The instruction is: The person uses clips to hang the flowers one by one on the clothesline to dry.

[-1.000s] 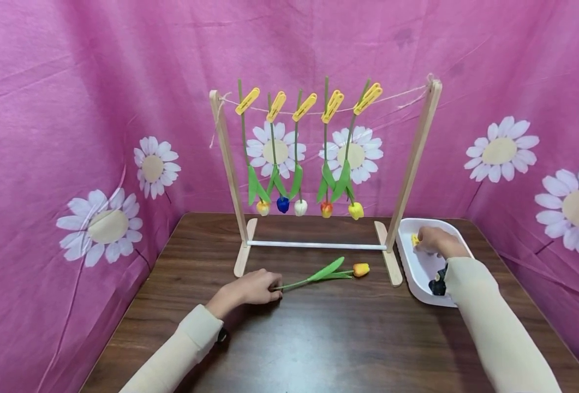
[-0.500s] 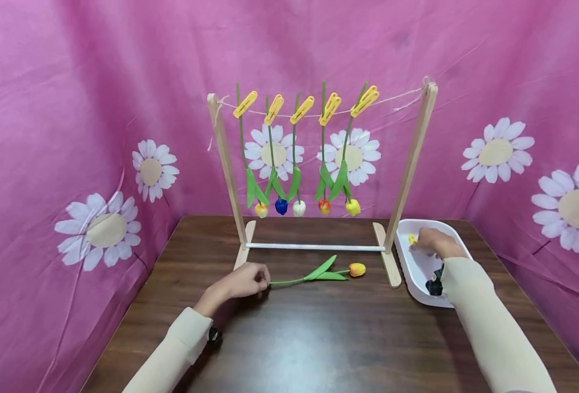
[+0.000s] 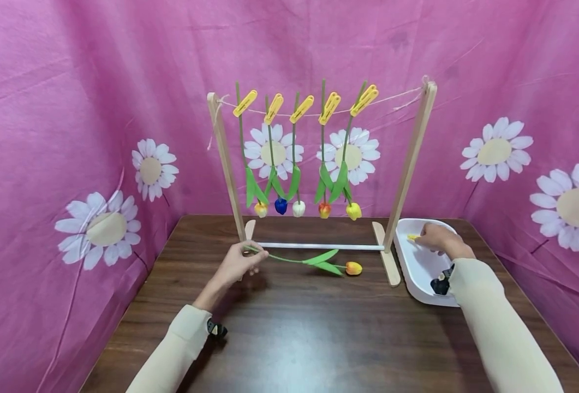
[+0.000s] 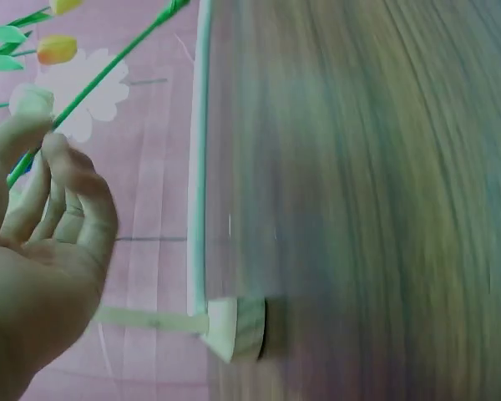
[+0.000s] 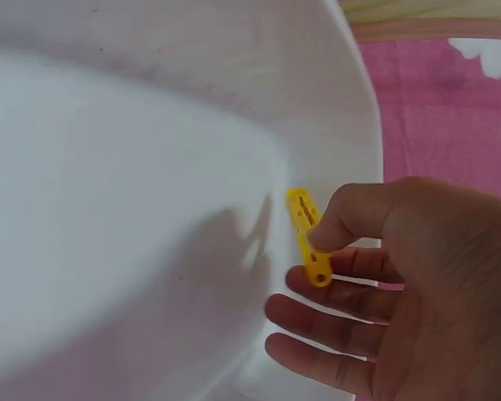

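My left hand (image 3: 235, 263) pinches the stem end of an artificial tulip (image 3: 353, 268) with a yellow-orange bloom, between thumb and forefinger. The stem runs to the right, its bloom low over the table, in front of the rack. In the left wrist view the green stem (image 4: 96, 82) slants up from the fingertips. Over the white tray at the right, my right hand (image 3: 441, 240) holds a yellow clothespin (image 5: 309, 238) between thumb and fingers; the other fingers are spread near the tray wall.
A wooden rack (image 3: 412, 164) carries a string (image 3: 397, 97) with several tulips hanging head-down from yellow clothespins (image 3: 301, 109). A white rod (image 3: 318, 247) joins its feet. The white tray (image 3: 417, 292) stands beside the right foot (image 3: 392, 269) on the brown table (image 3: 289, 338).
My left hand has drawn the tulip leftward and raised its stem end from the table. My right hand stays at the tray, and the clothespin has turned in its fingers.
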Tool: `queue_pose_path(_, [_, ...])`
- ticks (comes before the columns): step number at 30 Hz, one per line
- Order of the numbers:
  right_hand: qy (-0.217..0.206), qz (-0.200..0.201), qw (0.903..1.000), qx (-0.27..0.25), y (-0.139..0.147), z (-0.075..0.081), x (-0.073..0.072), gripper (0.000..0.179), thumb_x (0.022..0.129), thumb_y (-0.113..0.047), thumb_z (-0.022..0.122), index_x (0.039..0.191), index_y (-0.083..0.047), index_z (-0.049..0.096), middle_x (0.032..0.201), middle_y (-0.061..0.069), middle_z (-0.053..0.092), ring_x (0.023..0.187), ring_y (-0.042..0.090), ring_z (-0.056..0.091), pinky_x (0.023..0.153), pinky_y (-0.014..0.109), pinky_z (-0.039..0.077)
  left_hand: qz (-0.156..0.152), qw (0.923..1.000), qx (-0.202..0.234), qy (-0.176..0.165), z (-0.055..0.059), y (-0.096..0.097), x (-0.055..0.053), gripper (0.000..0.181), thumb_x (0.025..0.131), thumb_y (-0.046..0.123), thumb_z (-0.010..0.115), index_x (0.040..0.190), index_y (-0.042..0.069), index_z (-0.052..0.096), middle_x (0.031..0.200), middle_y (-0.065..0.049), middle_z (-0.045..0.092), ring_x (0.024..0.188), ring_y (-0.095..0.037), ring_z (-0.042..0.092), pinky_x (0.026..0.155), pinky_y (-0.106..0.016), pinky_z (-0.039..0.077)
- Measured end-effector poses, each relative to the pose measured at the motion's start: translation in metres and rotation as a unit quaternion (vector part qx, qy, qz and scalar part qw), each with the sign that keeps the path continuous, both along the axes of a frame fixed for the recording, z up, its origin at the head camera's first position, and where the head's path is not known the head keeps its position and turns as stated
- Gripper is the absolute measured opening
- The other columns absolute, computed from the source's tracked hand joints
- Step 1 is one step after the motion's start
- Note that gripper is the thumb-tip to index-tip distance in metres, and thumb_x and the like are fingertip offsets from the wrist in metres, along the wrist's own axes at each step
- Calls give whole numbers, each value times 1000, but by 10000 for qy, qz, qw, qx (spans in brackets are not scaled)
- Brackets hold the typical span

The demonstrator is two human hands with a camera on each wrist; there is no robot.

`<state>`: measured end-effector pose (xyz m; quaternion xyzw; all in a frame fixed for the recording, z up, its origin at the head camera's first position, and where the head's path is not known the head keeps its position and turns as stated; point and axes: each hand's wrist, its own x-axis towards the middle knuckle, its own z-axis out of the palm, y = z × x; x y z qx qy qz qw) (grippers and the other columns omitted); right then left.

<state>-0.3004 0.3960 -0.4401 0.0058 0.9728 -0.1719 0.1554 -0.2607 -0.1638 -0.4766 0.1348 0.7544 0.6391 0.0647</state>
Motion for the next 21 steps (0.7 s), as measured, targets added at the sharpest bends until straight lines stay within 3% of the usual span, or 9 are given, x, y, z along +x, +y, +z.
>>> queue_pose_path(2, [163, -43, 9998, -69, 2, 1, 0, 43, 100, -29, 62, 115, 10, 58, 91, 17, 64, 78, 25, 62, 64, 38, 60, -207, 9960, 874, 18, 0, 5, 0, 20, 107, 14, 66, 111, -5, 61, 98, -16, 79, 68, -17, 76, 64, -37, 67])
queue_pose_path(4, [358, -123, 9991, -198, 3, 1, 0, 47, 101, -31, 63, 120, 12, 58, 100, 23, 66, 79, 26, 64, 63, 36, 59, -450, 9844, 1703, 25, -1, 11, -2, 15, 112, 13, 55, 116, -2, 52, 117, -31, 75, 85, -27, 82, 83, -49, 67])
queue_pose_path(6, [589, -220, 9973, -370, 3, 1, 0, 50, 100, -32, 64, 123, 13, 58, 107, 28, 67, 81, 28, 66, 62, 35, 58, -586, 9734, 2210, 119, -1, 17, -5, 13, 115, 17, 46, 118, 5, 47, 125, -39, 69, 95, -32, 82, 92, -56, 63])
queue_pose_path(8, [843, -294, 9946, -530, 4, 2, 0, 52, 100, -30, 65, 125, 15, 57, 110, 32, 67, 80, 29, 68, 61, 33, 58, -547, 9649, 2559, 206, -2, 25, -7, 11, 116, 20, 45, 117, 9, 45, 123, -40, 69, 99, -32, 81, 95, -54, 62])
queue_pose_path(10, [1053, -359, 9916, -666, 3, 4, 1, 50, 99, -28, 67, 121, 15, 58, 106, 31, 67, 78, 28, 69, 60, 32, 58, -361, 9601, 2758, 294, -1, 32, -9, 8, 114, 15, 50, 117, 7, 48, 115, -31, 75, 97, -26, 81, 95, -45, 64])
queue_pose_path(13, [1275, -355, 9878, -826, 3, 4, 1, 44, 98, -24, 70, 113, 17, 59, 97, 29, 71, 70, 27, 72, 59, 31, 58, -8, 9555, 2930, 345, 0, 41, -9, 11, 108, 2, 59, 116, -4, 54, 105, -14, 80, 91, -18, 79, 89, -34, 66])
queue_pose_path(15, [1332, -389, 9861, -909, 3, 4, 2, 40, 97, -22, 71, 108, 15, 59, 91, 25, 74, 66, 25, 73, 59, 31, 57, 209, 9562, 2895, 385, 0, 45, -9, 16, 106, -1, 61, 118, -11, 57, 103, -9, 81, 89, -15, 78, 86, -31, 66])
queue_pose_path(18, [1413, -494, 9828, -1083, 1, 4, 4, 35, 97, -19, 69, 107, 13, 61, 85, 22, 78, 62, 21, 74, 61, 33, 61, 329, 9637, 2600, 519, 2, 49, -8, 22, 111, 9, 56, 125, -9, 54, 111, -23, 79, 91, -18, 80, 86, -41, 67])
queue_pose_path(21, [1609, -595, 9766, -1299, -1, 5, 9, 36, 98, -17, 65, 114, 15, 58, 86, 23, 79, 61, 19, 74, 62, 40, 65, 223, 9700, 2323, 683, 3, 52, -7, 24, 115, 18, 45, 128, -2, 47, 120, -41, 69, 93, -23, 81, 90, -56, 64])
